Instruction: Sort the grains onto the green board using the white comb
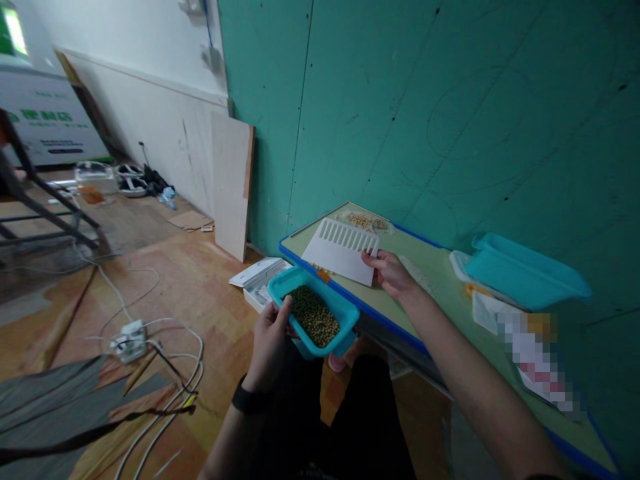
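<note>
My left hand [273, 333] grips the near left rim of a turquoise plastic tub [345, 308], thumb over the edge. Inside lie green beans [301, 298] and yellowish soybeans [323, 328], held just off the table's front edge. In my right hand [393, 270] is a white flat scraper with a row of slots [340, 257], pinched at its right end above the tabletop. Beyond the scraper, a scatter of yellowish beans [367, 221] lies at the table's far left corner. A few more beans show by the front edge, partly hidden by the scraper.
The blue-edged table [435, 319] stands against a green wall. On its right are another turquoise tub [530, 270], white lids and a blurred-out packet [540, 363]. An open white box [257, 283] sits below the table's left end. Cables and a power strip [131, 340] lie on the floor.
</note>
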A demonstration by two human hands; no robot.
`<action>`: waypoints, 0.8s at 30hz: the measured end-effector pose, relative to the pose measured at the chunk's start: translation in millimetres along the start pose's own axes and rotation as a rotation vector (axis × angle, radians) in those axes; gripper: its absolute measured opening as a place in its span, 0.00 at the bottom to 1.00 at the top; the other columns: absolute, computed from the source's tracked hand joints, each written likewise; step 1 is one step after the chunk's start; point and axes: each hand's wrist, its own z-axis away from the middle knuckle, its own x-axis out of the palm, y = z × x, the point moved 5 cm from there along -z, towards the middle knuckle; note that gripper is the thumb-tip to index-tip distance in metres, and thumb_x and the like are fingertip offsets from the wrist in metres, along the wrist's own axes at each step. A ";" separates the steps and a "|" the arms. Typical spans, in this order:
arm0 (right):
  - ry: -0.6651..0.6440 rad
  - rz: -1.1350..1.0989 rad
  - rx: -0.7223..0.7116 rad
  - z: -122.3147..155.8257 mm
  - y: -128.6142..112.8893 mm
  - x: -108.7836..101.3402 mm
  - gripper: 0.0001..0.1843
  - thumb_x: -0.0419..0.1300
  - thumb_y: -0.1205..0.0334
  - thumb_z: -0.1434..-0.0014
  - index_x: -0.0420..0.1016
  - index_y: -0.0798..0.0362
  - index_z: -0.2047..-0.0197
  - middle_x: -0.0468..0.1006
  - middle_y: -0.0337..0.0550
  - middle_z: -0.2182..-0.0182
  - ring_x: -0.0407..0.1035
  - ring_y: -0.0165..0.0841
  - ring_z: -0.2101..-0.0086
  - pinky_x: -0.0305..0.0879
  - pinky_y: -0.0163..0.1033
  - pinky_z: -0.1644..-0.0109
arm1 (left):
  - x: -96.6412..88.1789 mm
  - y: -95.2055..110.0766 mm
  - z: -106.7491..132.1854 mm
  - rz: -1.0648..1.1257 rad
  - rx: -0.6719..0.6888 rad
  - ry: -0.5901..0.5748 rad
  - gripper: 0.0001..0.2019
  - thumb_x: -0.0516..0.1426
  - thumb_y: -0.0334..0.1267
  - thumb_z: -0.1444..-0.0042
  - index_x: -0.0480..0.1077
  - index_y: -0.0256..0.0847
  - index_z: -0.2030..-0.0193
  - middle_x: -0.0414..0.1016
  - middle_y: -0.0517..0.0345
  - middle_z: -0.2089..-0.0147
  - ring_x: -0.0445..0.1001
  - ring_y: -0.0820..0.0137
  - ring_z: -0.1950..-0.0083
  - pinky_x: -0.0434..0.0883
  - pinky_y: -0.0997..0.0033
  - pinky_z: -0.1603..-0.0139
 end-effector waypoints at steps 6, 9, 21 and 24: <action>-0.005 -0.028 0.041 5.4 3.9 -0.2 0.24 0.79 0.52 0.65 0.77 0.52 0.67 0.82 0.39 0.73 0.74 0.34 0.75 0.69 0.37 0.72 | 0.5 0.7 -2.3 -0.009 0.017 -0.009 0.26 0.68 0.61 0.55 0.64 0.42 0.74 0.65 0.68 0.83 0.64 0.76 0.83 0.67 0.76 0.82; -0.024 -0.019 0.034 6.8 6.4 -2.0 0.24 0.79 0.50 0.64 0.77 0.52 0.66 0.82 0.40 0.72 0.74 0.34 0.75 0.69 0.37 0.72 | 2.3 2.7 -2.0 -0.009 0.024 -0.007 0.26 0.68 0.61 0.55 0.63 0.42 0.74 0.65 0.68 0.83 0.64 0.76 0.83 0.67 0.76 0.83; 0.050 -0.052 -0.048 31.8 5.7 -14.5 0.30 0.80 0.45 0.69 0.77 0.52 0.66 0.82 0.40 0.72 0.76 0.37 0.72 0.70 0.38 0.70 | 8.3 1.4 1.9 0.001 0.046 0.053 0.26 0.68 0.61 0.55 0.63 0.42 0.73 0.63 0.70 0.82 0.63 0.77 0.83 0.66 0.78 0.83; 0.169 -0.065 -0.149 20.4 -6.5 -37.3 0.31 0.80 0.46 0.69 0.76 0.52 0.65 0.83 0.40 0.72 0.78 0.39 0.68 0.70 0.38 0.69 | 7.8 1.3 0.9 -0.002 0.049 0.049 0.26 0.69 0.60 0.55 0.63 0.42 0.73 0.63 0.70 0.82 0.63 0.77 0.83 0.66 0.78 0.83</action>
